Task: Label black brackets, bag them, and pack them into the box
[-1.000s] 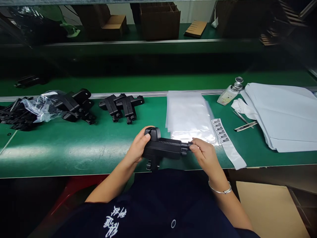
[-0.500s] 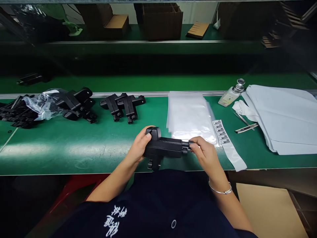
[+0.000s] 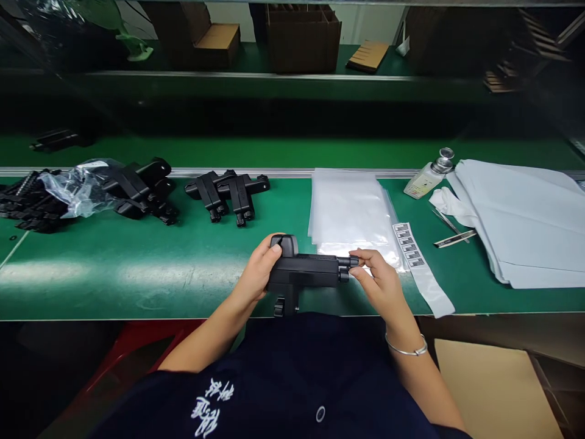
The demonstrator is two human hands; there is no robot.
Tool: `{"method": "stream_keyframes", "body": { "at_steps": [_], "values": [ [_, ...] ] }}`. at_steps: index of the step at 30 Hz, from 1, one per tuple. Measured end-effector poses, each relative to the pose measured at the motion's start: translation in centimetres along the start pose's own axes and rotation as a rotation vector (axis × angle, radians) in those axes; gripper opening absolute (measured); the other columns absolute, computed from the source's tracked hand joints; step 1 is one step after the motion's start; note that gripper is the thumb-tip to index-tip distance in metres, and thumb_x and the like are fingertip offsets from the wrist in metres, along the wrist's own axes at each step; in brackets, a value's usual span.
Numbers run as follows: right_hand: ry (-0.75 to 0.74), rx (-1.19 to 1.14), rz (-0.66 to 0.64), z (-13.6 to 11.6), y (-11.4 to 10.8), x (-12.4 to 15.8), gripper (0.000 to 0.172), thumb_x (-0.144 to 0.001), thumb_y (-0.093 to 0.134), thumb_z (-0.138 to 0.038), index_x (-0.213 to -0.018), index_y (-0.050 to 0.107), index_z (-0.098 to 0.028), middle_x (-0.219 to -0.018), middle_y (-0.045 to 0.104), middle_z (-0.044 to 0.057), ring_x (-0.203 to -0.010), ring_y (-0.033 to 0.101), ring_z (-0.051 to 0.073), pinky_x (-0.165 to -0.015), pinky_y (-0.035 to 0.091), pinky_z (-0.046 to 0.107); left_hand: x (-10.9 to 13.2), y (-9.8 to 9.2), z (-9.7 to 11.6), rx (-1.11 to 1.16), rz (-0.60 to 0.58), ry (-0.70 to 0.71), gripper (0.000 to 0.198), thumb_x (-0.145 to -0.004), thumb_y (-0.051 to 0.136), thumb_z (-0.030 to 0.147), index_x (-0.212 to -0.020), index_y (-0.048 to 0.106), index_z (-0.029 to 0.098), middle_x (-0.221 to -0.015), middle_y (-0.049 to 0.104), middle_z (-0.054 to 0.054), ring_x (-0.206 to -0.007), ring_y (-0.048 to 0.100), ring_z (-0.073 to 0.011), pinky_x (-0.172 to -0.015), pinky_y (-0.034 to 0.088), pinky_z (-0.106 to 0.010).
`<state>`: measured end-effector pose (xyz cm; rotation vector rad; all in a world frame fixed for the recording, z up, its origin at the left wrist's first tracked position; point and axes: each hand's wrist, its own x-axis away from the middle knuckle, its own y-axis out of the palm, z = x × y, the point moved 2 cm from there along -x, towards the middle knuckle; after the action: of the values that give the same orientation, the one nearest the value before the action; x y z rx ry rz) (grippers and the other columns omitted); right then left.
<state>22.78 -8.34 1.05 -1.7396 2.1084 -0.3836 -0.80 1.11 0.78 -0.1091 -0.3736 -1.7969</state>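
Nearer than both hands, the dark shirt (image 3: 278, 372) bears white characters, reading unconfirmed. Left hand (image 3: 256, 271) clamped on one end of the black device (image 3: 306, 271), which extends rightward. Right hand (image 3: 378, 280): thumb and fingertips about its far-end knob (image 3: 351, 261); firm grip cannot be told. Right of that hand, label strip (image 3: 421, 268); beyond, bottle (image 3: 423, 182); print on both too small to read.

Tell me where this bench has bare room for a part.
Widest: the bench between its near edge, the row of black parts and the left hand. Smaller: a strip between those parts and the plastic bags. Crowded: the right side, with labels, bottle and white sheets.
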Motion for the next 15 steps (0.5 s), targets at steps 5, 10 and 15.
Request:
{"method": "stream_keyframes", "body": {
  "at_steps": [5, 10, 15],
  "values": [
    [0.04, -0.025, -0.015, 0.3, 0.2, -0.1, 0.028, -0.093, 0.059, -0.042, -0.114, 0.064, -0.023, -0.09, 0.068, 0.004, -0.089, 0.068, 0.023, -0.067, 0.055, 0.03, 0.2, -0.1, 0.2, -0.011, -0.003, -0.002, 0.053, -0.07, 0.074, 0.064, -0.096, 0.066, 0.019, -0.075, 0.058, 0.001, -0.061, 0.05, -0.0121, -0.054, 0.042, -0.022],
    [0.055, -0.065, -0.021, 0.7, 0.5, -0.2, 0.029, -0.092, 0.06, -0.042, -0.113, 0.064, -0.023, -0.09, 0.067, 0.004, -0.088, 0.067, 0.023, -0.071, 0.055, 0.032, 0.4, -0.2, 0.6, -0.073, -0.013, 0.061, 0.05, -0.074, 0.071, 0.063, -0.097, 0.066, 0.019, -0.079, 0.058, 0.0, -0.064, 0.05, -0.0128, -0.056, 0.043, -0.023],
    [0.06, -0.132, -0.039, 1.4, 0.8, -0.2, 0.029, -0.093, 0.061, -0.041, -0.114, 0.063, -0.022, -0.093, 0.067, 0.005, -0.091, 0.066, 0.022, -0.076, 0.056, 0.034, 0.5, -0.2, 1.4, -0.103, -0.021, 0.118, 0.047, -0.075, 0.072, 0.061, -0.097, 0.066, 0.02, -0.083, 0.059, 0.0, -0.067, 0.051, -0.0135, -0.06, 0.044, -0.023]
  ]
}}
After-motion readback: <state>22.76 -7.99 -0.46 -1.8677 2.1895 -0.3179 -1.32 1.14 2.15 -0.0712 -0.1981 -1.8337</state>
